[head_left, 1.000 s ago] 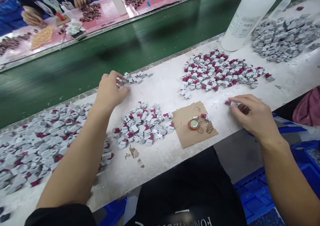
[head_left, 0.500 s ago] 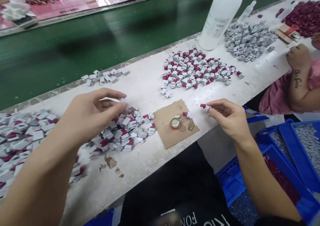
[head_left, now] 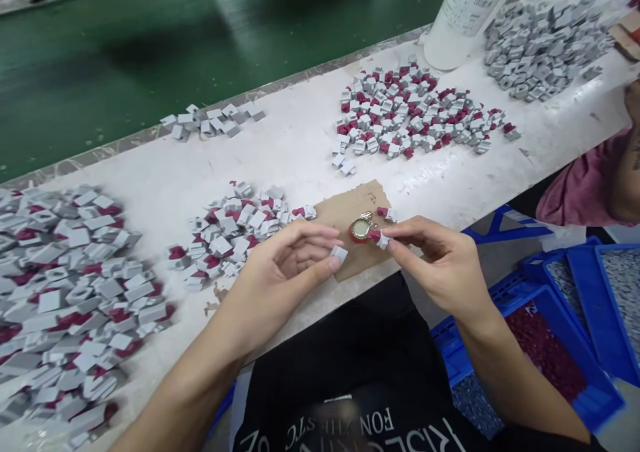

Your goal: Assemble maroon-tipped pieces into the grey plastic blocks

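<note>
Between the thumb and fingers of my left hand (head_left: 290,272) is a small grey plastic block (head_left: 339,254). My right hand (head_left: 440,259) pinches a small grey-and-dark-red plastic piece (head_left: 379,237), its red end pointing left toward the other hand. The two parts are apart. Beneath and between my hands lies a square of brown cardboard (head_left: 327,213). On it sits a small round metal-rimmed dish (head_left: 360,230) with a red base, and another grey-and-red piece (head_left: 385,213) rests beside it.
Joined grey-and-red pieces form a large heap (head_left: 75,292) at left, a smaller heap (head_left: 240,222) nearer the middle and another heap (head_left: 410,112) behind. Grey blocks (head_left: 213,120) lie by the green strip (head_left: 200,39). A white bottle (head_left: 463,22) stands behind; blue crates (head_left: 543,332) are at lower right.
My left hand has come away from the middle heap, toward me and right, with a grey block. My right hand has moved left over the cardboard, still pinching its piece. The view has shifted.
</note>
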Demonstrator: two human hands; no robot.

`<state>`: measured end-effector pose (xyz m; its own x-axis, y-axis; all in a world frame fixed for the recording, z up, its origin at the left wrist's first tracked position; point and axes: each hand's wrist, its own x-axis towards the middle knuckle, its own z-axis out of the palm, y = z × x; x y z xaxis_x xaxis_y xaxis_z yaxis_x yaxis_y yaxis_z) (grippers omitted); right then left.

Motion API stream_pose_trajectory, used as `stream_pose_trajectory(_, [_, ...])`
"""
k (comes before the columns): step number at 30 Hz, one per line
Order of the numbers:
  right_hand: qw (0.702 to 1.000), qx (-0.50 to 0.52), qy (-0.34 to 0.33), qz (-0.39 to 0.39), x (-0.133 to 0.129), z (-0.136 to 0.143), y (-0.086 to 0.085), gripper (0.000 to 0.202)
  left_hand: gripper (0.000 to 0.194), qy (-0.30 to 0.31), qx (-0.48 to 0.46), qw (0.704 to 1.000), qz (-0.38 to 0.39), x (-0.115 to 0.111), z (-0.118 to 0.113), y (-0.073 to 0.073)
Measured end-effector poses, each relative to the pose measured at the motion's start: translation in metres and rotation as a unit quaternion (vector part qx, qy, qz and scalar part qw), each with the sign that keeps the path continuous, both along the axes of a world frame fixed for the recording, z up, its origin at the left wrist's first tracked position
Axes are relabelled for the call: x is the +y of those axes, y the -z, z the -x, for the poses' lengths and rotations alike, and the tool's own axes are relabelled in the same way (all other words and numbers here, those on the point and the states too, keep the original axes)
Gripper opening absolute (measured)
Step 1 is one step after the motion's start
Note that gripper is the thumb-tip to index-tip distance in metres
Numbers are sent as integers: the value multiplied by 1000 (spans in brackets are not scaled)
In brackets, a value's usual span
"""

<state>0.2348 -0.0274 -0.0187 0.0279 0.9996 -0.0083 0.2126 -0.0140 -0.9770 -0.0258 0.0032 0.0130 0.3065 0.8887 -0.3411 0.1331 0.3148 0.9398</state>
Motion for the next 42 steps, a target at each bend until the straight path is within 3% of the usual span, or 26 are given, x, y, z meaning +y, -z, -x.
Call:
stream_pose_trajectory(6, [1000,-25,-8,-10,2,3,3,13,48,-14,-51,997,54,-12,-5,5])
stream_pose_trajectory(12, [999,-52,-15,-4,5,6,-2,12,24,-2,-77,994,76,-14,-6,8])
stream_pose_trajectory(19, [998,-63,-17,5,7,6,-6,14,17,45,53,998,10,-16,-5,3])
stream_pose_trajectory(25, [997,-76,-25,-15,8,6,-8,14,20,68,-24,992,102,-14,-4,2])
stream_pose_trajectory(29, [996,-80,-21,-18,7,7,-7,15,22,52,-35,992,108,-15,-4,4])
stream_pose_trajectory(32, [997,-77,-21,-18,6,7,-6,15,14,44,3,998,53,-21,-6,9])
stream_pose_trajectory(35, [997,-74,-23,-23,6,6,-6,16,4,25,130,988,-84,-31,-7,15])
stream_pose_trajectory(38, [996,-75,-25,-29,6,7,-5,16,16,46,260,941,-213,-40,-6,20])
stream_pose_trajectory(42, [996,-82,-21,-38,6,9,-5,16,23,94,350,885,-291,-47,-3,25])
